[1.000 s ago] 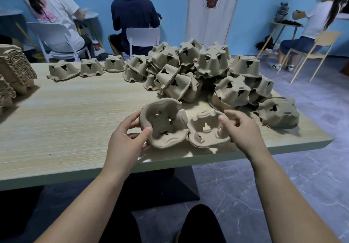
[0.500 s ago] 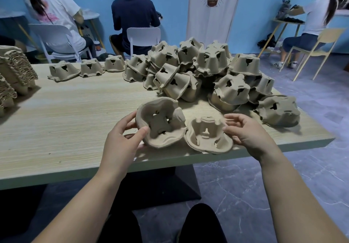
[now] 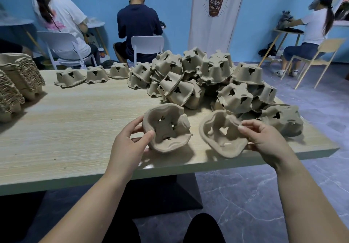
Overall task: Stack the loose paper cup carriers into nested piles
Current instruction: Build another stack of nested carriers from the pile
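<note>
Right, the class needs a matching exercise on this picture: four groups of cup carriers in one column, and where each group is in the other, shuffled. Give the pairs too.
Things
1. nested stacks
2. row of three single carriers
3. loose heap
4. two nearest carriers

Places
a. jumbled on the right half of the table
b. one gripped in the left hand, one in the right hand
c. at the table's left edge
d. along the far edge, hollow side down

Pairs: 1-c, 2-d, 3-a, 4-b
</note>
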